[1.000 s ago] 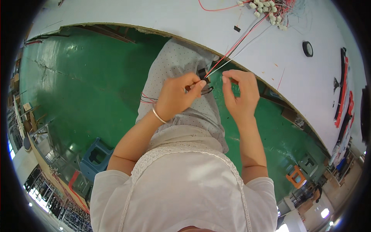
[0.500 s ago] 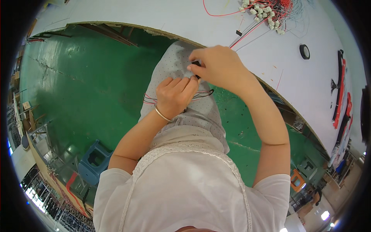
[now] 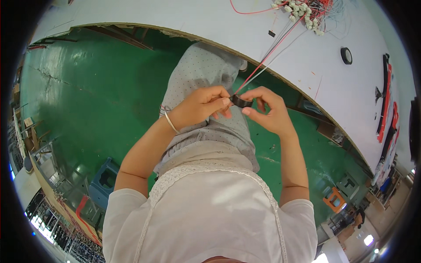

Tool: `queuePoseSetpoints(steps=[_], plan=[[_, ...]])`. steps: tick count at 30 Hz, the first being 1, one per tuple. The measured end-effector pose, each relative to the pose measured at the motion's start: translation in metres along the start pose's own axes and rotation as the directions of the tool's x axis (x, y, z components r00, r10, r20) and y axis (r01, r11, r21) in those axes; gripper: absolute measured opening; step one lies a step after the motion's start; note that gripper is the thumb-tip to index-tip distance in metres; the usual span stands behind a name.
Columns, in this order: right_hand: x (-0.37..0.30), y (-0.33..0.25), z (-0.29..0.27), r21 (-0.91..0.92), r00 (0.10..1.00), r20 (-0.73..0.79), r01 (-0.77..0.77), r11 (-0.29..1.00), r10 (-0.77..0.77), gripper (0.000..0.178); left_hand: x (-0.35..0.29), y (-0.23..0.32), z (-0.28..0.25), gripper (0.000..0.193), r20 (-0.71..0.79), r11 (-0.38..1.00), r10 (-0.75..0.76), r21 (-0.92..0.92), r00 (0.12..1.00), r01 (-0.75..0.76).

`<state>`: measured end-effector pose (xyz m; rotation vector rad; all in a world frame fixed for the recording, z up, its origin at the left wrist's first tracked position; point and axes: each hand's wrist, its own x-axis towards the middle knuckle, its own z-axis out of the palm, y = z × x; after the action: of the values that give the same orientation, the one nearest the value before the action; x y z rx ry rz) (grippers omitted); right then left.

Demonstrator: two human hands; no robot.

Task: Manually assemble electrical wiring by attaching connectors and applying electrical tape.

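Over my lap, my left hand [image 3: 199,106] pinches thin red and grey wires [image 3: 265,62] near their ends, thumb against finger. Those wires run taut up over the table edge to a bundle with white connectors [image 3: 302,13]. Close beside the left fingertips, my right hand [image 3: 275,113] holds a roll of black tape [image 3: 242,102] between thumb and fingers. The roll nearly touches the left fingertips, and its loose end cannot be made out. A few more wires [image 3: 163,109] show by my left wrist, partly hidden by it.
On the white table [image 3: 193,13] lie a second black tape roll [image 3: 346,55], a small black piece [image 3: 271,33] and red and black bundles [image 3: 386,101] at the right. A blue stool [image 3: 105,182] stands at lower left, an orange stool [image 3: 335,200] at lower right.
Both hands have come down toward me, level with each other. The right hand has moved nearer, and the tape roll now shows plainly in it. The wires stretch from the table to the left fingers.
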<state>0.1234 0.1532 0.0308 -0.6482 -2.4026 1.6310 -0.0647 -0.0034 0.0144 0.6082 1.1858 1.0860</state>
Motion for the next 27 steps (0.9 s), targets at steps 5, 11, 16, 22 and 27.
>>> queuePoseSetpoints(steps=[5, 11, 16, 22, 27], plan=[[0.01, 0.017, 0.005, -0.169, 0.957, 0.0, 0.286, 0.943, -0.29, 0.028, 0.008, -0.002, -0.006, 0.016, 0.088, 0.97, -0.198, -0.128, 0.976, 0.208], [0.026, -0.019, 0.008, -0.136, 0.94, -0.165, 0.277, 0.951, -0.298, 0.026, 0.002, -0.009, 0.015, 0.017, -0.27, 0.666, 0.544, 0.715, 0.795, -0.213], [0.069, -0.063, 0.015, -0.624, 0.89, 0.041, 0.378, 0.684, -0.454, 0.019, -0.006, -0.014, 0.008, 0.014, -0.016, 0.055, 0.839, 0.997, 0.543, -0.056], [0.087, -0.066, 0.029, -0.422, 0.981, 0.15, 0.177, 0.889, -0.124, 0.021, -0.008, -0.017, 0.01, 0.007, -0.047, 0.121, 0.861, 0.986, 0.506, -0.116], [0.086, -0.064, 0.033, -0.328, 0.99, -0.053, 0.107, 0.938, -0.132, 0.022, -0.01, -0.028, 0.017, 0.012, -0.24, 0.422, 0.784, 0.883, 0.573, -0.207]])
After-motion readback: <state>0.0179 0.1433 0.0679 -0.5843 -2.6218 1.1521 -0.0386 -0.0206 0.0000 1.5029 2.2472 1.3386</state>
